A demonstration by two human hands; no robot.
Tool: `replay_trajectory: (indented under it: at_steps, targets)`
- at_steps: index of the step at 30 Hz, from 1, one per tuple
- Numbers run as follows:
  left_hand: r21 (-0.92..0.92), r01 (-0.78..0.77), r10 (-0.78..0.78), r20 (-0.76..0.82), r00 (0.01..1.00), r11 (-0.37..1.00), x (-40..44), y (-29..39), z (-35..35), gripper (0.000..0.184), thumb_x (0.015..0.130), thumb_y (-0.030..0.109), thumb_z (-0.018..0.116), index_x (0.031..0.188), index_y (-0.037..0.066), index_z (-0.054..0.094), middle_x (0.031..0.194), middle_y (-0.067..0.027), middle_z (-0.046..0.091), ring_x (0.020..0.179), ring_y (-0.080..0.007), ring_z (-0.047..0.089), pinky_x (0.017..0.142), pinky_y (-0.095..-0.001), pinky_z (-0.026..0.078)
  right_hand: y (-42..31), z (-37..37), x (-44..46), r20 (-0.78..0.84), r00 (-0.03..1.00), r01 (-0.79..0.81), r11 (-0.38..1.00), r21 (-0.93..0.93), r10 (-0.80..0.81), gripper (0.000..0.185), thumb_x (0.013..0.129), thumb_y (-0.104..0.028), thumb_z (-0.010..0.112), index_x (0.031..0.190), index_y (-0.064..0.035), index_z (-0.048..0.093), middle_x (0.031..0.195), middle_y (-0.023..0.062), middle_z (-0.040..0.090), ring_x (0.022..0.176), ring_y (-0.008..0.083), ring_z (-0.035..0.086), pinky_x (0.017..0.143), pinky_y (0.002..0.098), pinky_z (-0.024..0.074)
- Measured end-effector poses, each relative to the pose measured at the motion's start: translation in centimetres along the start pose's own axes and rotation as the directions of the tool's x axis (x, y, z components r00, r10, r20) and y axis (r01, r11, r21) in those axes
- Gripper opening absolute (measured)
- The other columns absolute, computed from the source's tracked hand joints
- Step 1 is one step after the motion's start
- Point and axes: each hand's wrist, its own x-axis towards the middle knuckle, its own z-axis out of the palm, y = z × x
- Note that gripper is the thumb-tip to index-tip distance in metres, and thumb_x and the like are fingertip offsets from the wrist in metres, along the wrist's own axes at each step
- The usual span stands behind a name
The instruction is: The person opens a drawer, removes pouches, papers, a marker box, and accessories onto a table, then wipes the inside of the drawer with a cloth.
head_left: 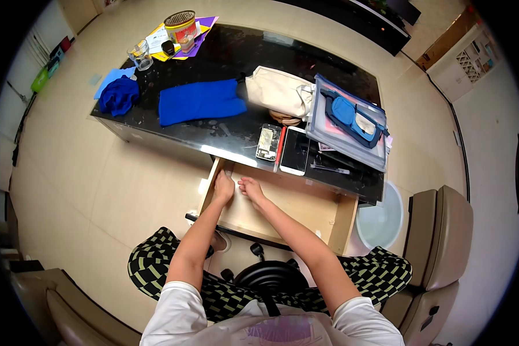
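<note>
Both hands reach into a pulled-out wooden drawer [288,199] under the black table top. My left hand [224,187] is closed near the drawer's left wall. A small pale thing shows by its fingers, too small to name. Close to its right, my right hand [250,188] hovers over the drawer floor, fingers loosely curled and slightly apart, with nothing visible in them. On the table edge above the drawer lie a phone with its insides exposed [269,143], a red stick [281,149], a white-framed phone [294,151] and metal tweezers [330,168].
A folded blue cloth [202,102], a crumpled blue cloth [119,96] and a cream bag [277,90] lie on the table [236,49]. Farther right is a clear plastic folder [343,135] with a blue pouch [352,118] on it. A glass mug [140,56] and tin [180,27] stand far left.
</note>
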Motion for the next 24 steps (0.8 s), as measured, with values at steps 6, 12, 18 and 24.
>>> replay_trajectory:
  at_steps: [6, 12, 18, 24]
  targets:
    - [-0.023, 0.052, -0.052, 0.019, 0.998, 0.998, 0.5, 0.0, 0.4, 0.043, 0.083, 0.013, 0.037, 0.122, -0.004, 0.037, 0.123, -0.0245, 0.041, 0.115, -0.0363, 0.039, 0.096, -0.0394, 0.032, 1.9, 0.0, 4.3, 0.116, 0.986, -0.127, 0.989, 0.075, 0.118, 0.032, 0.087, -0.015, 0.038, 0.116, -0.0044, 0.044, 0.083, -0.0015, 0.053, 0.066, 0.0053, 0.046, 0.055, 0.0189, 0.0412]
    - [-0.041, 0.050, -0.049, 0.025, 0.998, 0.998, 0.8, -0.1, 0.4, 0.042, 0.079, 0.011, 0.041, 0.118, -0.002, 0.042, 0.121, -0.0221, 0.044, 0.112, -0.0351, 0.041, 0.093, -0.0392, 0.034, 1.7, 0.9, 4.1, -0.067, 0.986, -0.153, 0.987, 0.039, 0.156, 0.027, 0.083, -0.016, 0.044, 0.109, -0.0079, 0.050, 0.084, -0.0027, 0.052, 0.069, 0.0056, 0.045, 0.055, 0.0200, 0.0400]
    - [-0.135, 0.073, -0.071, 0.024, 0.997, 0.988, 2.2, -1.4, 1.6, 0.038, 0.080, 0.010, 0.040, 0.115, -0.004, 0.046, 0.111, -0.0244, 0.051, 0.105, -0.0375, 0.048, 0.090, -0.0401, 0.037, 1.9, 0.6, 5.1, -0.114, 0.980, -0.164, 0.986, 0.009, 0.164, 0.027, 0.080, -0.019, 0.047, 0.105, -0.0098, 0.052, 0.084, -0.0038, 0.052, 0.073, 0.0060, 0.045, 0.060, 0.0234, 0.0386]
    - [-0.224, 0.147, -0.136, 0.065, 0.989, 0.963, 2.7, -1.8, 2.5, 0.034, 0.082, 0.014, 0.042, 0.110, -0.001, 0.051, 0.107, -0.0232, 0.055, 0.103, -0.0336, 0.051, 0.088, -0.0365, 0.039, 1.3, 0.8, 4.6, -0.107, 0.989, -0.105, 0.994, -0.008, 0.103, 0.016, 0.081, -0.019, 0.045, 0.090, -0.0105, 0.055, 0.074, -0.0028, 0.051, 0.066, 0.0063, 0.043, 0.055, 0.0221, 0.0332]
